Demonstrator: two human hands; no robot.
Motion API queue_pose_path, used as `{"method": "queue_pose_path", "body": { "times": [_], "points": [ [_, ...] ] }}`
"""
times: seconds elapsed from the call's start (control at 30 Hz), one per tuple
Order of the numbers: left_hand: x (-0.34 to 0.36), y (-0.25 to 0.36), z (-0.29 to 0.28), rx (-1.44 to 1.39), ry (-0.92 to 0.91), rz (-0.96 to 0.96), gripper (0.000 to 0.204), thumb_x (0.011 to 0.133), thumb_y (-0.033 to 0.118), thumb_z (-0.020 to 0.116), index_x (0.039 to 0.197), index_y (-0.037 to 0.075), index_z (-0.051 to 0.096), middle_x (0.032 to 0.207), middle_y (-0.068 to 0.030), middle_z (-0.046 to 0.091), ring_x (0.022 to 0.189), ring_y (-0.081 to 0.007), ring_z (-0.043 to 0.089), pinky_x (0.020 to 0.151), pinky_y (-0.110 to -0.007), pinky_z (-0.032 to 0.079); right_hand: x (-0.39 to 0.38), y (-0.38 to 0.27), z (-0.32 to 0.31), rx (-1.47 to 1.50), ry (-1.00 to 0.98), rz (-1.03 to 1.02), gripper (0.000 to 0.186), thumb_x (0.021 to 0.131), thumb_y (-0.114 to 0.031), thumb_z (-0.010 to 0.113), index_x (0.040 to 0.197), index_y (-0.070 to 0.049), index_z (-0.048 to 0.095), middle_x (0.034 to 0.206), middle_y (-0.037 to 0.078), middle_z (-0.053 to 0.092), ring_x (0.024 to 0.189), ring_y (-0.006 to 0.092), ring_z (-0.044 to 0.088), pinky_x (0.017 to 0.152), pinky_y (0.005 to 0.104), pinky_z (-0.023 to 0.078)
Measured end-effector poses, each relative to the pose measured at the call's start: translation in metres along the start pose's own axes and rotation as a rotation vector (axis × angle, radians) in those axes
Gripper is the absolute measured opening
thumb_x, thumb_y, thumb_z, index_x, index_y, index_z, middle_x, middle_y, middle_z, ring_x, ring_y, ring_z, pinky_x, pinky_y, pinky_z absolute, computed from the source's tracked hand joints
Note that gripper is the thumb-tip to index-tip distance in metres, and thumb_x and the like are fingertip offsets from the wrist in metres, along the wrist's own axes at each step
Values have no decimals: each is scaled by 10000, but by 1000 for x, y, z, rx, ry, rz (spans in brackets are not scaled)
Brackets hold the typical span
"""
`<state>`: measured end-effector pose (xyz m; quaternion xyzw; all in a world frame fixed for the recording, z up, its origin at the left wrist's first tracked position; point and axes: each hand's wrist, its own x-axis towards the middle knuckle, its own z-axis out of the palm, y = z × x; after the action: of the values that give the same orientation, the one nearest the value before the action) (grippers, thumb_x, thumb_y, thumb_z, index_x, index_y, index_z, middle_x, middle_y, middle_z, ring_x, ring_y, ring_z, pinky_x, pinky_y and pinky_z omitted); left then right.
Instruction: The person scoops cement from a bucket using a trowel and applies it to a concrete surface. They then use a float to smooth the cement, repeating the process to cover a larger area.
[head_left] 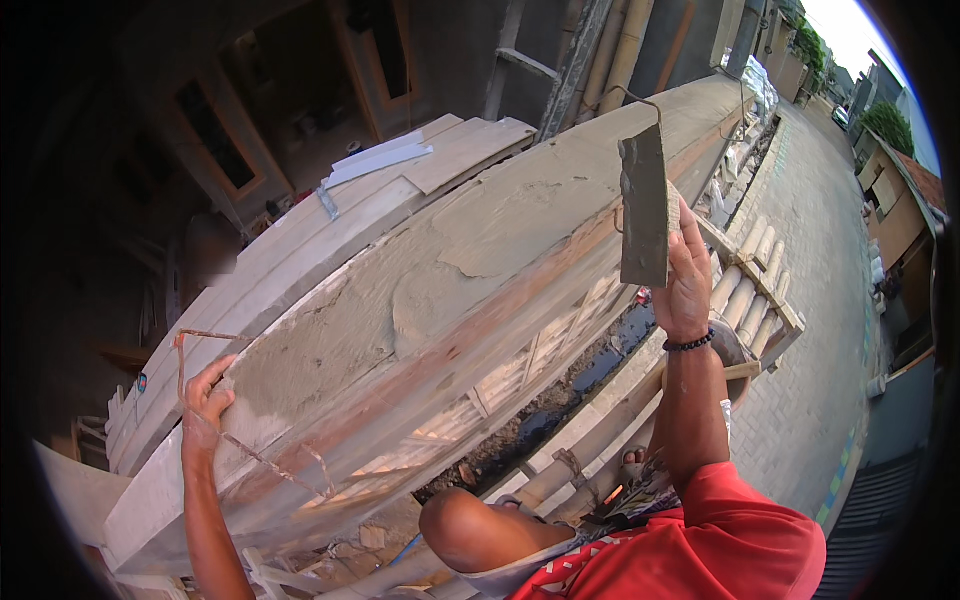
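Observation:
My right hand (pixel 686 275) is wrapped round the handle of a plastering float (pixel 645 205), lifted above the right side of a long concrete ledge (pixel 310 440). The float's rectangular blade stands nearly upright, with grey mortar clinging to its left edge. Wet mortar (pixel 470 240) covers the ledge top, smoother at the far end and ridged in overlapping patches toward the middle. My left hand (pixel 207 398) rests at the ledge's near left edge, fingers apart. Beside it passes a rusty bent rod clamp (pixel 275 462) that spans the ledge; whether the palm touches the rod is hidden.
Another bent rod (pixel 640 98) straddles the far part of the ledge. Boards (pixel 400 190) with white strips lie to the left. Bamboo scaffolding (pixel 750 265) stands below at the right, above a dark gutter (pixel 600 365). A paved lane (pixel 810 260) runs beyond. Someone's blurred figure (pixel 212 245) is at left.

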<state>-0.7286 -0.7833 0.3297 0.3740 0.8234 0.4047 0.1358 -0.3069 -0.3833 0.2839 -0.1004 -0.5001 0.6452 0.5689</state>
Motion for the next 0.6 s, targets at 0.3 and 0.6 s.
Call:
{"method": "queue_pose_path", "body": {
  "times": [0.3,0.6],
  "points": [
    [-3,9,1,18,2,4,589,652,120,538,1206,-54,633,1193,-141,629,1100,-224,587,1004,-303,406,53,-31,22,-767,-244,111,506,916,-88,608,1400,-9,482,1152,134,660,961,139,605,867,301,492],
    [-1,7,7,-8,22,-23,597,654,114,537,1222,-49,628,1196,-146,631,1095,-220,592,1003,-292,412,61,-22,51,-1539,-537,-138,433,895,-85,530,1323,-25,556,978,230,627,893,403,621,848,441,482]
  ]
}}
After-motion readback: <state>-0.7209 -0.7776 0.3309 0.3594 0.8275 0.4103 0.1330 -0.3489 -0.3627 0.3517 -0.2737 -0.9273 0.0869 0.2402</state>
